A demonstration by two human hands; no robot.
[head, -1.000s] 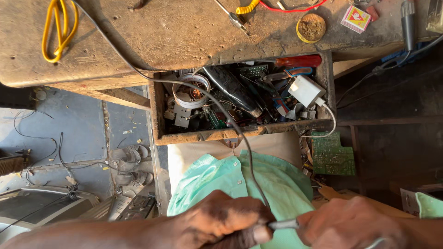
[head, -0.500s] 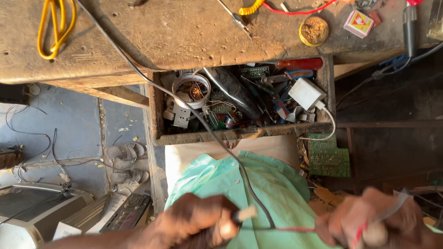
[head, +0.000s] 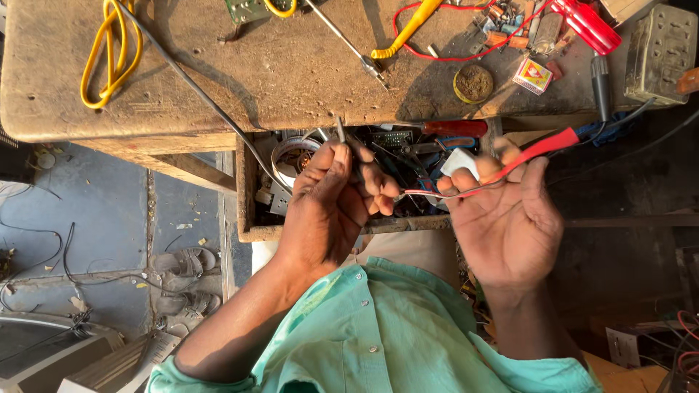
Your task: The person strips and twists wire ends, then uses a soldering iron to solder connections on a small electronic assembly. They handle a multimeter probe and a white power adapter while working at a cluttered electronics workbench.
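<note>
Two hands up: my left hand (head: 331, 200) pinches a thin wire (head: 429, 193); my right hand (head: 506, 218), at 3 o'clock (fingers loosely curled), grips a red probe (head: 542, 148).

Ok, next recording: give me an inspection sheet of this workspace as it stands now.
Surface: worn wooden workbench, scuffed and stained.
Job's things: red test probe with thin red lead in right hand; thin metal tool in left hand.
Clutter: open drawer crammed with electronic parts; round tin, small box, red-handled screwdriver on bench.
Grippers: both hands raised over the drawer, fingers closed on their items.
Cables: yellow cable looped on bench; dark cord running into drawer.
Surroundings: sandals and loose wires on concrete floor.
</note>
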